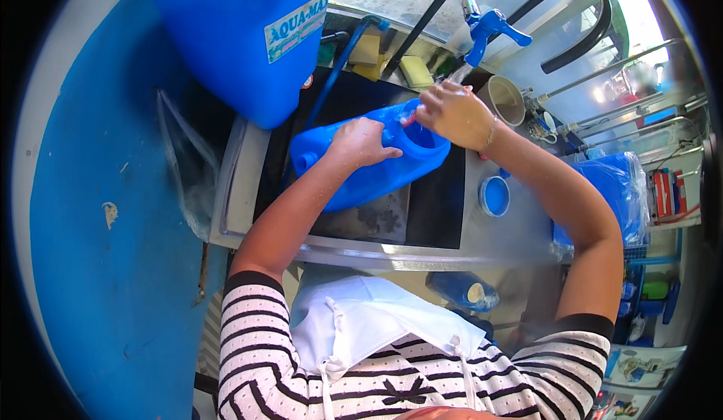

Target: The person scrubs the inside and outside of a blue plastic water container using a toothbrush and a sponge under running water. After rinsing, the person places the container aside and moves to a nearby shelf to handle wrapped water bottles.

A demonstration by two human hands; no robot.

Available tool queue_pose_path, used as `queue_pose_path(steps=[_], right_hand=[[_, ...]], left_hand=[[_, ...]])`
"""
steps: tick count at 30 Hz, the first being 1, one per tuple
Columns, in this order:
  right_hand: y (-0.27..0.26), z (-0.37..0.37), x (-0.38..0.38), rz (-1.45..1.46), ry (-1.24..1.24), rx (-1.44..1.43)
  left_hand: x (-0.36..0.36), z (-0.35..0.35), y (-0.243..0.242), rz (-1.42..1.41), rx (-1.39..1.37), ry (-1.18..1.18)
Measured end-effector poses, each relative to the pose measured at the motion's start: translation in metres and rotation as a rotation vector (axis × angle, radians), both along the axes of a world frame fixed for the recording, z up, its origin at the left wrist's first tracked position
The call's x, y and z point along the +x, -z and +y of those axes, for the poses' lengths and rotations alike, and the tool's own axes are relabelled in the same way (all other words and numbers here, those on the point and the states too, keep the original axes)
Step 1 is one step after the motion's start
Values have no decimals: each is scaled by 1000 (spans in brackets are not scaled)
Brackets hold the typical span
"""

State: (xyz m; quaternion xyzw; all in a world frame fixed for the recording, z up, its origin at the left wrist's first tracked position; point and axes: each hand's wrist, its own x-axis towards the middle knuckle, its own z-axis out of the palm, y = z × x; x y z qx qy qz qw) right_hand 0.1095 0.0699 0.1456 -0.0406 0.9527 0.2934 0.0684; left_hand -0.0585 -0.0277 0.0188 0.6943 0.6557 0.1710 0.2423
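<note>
A blue plastic water jug (367,180) lies tilted over the sink, with its wide round mouth to the right and a small spout at its left end. My left hand (361,143) grips its handle from above. At the rim of the wide mouth, my right hand (454,115) holds a small red or pink item (409,119), mostly hidden by the fingers, with white foam beside it. Water runs from the faucet with the blue lever (486,30) onto or just behind my right hand. A round blue cap (495,196) lies on the steel counter to the right.
A large blue container (243,36) stands at the upper left. Sponges (416,71) sit behind the sink near a black pipe. A brown tub (502,101), a black curved spout (599,19) and a plastic-wrapped blue container (613,194) are on the right. The steel counter edge (395,259) runs before me.
</note>
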Motion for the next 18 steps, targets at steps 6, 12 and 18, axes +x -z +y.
queue_pose_path(steps=[6, 12, 18], right_hand=[[-2, 14, 3, 27, -47, -19], [11, 18, 7, 69, -22, -4], [8, 24, -2, 69, -11, -17]], left_hand=[[0, 18, -9, 129, 46, 102], [-2, 25, -7, 149, 57, 108], [-6, 26, -5, 130, 57, 70]])
